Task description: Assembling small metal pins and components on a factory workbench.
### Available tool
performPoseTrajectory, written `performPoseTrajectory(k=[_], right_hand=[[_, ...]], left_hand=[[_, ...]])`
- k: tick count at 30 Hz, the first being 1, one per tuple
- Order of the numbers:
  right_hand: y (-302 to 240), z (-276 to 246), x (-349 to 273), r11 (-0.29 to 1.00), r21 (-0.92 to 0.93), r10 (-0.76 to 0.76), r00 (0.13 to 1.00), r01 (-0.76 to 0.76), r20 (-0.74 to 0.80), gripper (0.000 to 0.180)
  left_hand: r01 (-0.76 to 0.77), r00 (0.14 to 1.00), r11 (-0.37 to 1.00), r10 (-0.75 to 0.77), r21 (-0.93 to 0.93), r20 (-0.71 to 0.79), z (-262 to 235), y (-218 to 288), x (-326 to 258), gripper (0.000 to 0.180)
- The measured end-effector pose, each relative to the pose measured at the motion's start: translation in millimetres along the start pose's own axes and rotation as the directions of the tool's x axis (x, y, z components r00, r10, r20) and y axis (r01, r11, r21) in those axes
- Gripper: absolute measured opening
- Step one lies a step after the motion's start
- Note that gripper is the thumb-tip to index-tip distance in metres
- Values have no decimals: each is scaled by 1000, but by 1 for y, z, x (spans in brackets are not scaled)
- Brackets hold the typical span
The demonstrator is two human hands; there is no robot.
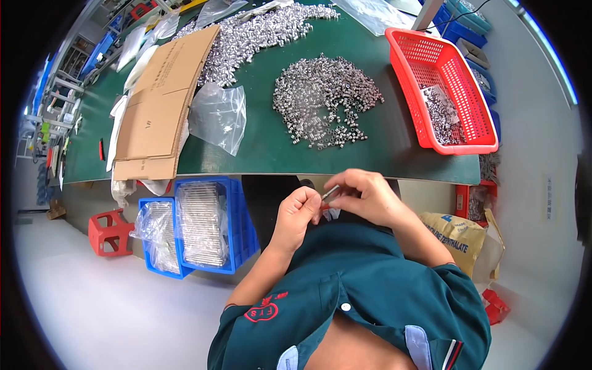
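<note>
My right hand (369, 196) pinches a small silvery metal piece (331, 192) between thumb and fingers, in front of the table's near edge. Close beside it my left hand (298, 213) is closed, thumb against forefinger; what it grips, if anything, is hidden. Something red and whitish shows just below the fingertips, too small to name. Beyond the hands, a heap of small silvery metal rings (314, 98) lies on the green table (265, 160). A red plastic basket (425, 132) at the right holds more of these small metal parts.
A larger pile of metal parts (259, 37) covers the table's far side. Flattened cardboard (154, 111) and a clear plastic bag (219, 117) lie at left. Below stand blue crates (237, 228) of wrapped metal parts and a red stool (111, 231); a yellowish sack (459, 237) stands right.
</note>
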State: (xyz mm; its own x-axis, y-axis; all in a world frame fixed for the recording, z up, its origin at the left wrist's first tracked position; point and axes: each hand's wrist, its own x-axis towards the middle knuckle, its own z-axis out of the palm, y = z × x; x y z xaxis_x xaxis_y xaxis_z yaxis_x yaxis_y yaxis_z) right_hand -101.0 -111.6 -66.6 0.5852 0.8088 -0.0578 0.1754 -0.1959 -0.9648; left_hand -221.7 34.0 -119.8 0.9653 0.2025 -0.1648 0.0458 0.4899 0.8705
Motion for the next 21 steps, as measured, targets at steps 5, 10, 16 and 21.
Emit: performPoseTrajectory(k=[5, 10, 16, 21], right_hand=[[16, -18, 25, 773, -610, -420, 862, 176, -283, 20], [21, -16, 43, 626, -773, -449, 859, 107, -244, 17], [25, -16, 42, 626, -776, -405, 883, 79, -237, 13], [26, -17, 33, 643, -756, -420, 882, 123, -214, 11]], left_hand=[[-14, 999, 1000, 13, -23, -43, -4, -1, -1, 18], [-4, 998, 1000, 3, -21, -60, -4, -2, -3, 18], [-6, 997, 1000, 7, 4, -80, -9, -2, -4, 18], [2, 997, 1000, -3, -5, -76, -10, -4, -2, 18]])
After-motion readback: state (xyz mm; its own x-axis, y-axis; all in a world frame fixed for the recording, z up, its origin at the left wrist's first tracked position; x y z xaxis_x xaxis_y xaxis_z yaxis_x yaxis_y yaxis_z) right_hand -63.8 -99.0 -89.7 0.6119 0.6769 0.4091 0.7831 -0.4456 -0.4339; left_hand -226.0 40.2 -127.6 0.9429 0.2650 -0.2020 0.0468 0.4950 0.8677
